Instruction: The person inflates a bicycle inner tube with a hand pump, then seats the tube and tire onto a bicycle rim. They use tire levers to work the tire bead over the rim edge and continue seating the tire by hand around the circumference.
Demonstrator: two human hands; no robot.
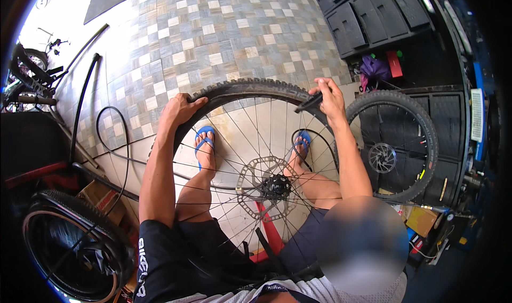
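A bicycle wheel with a knobby black tire (250, 85) stands upright before me, between my legs. Its spokes run to a black hub (276, 187) with a silver brake disc (246, 170) beside it. My left hand (180, 112) is closed over the tire at the upper left, thumb lying along it. At the upper right my right hand (332, 101) grips a black tire lever (308, 103), its tip pointing inward at the rim; whether the tip is hooked under the tire bead I cannot tell.
A second wheel (429, 167) leans against black panels at the right, below black drawers (373, 23). Behind the wheel, a black hose (127, 138) loops over the tiled floor (213, 42). Tires (74, 207) are piled at lower left, near a bicycle (29, 82). A red stand part (273, 233) shows through the spokes.
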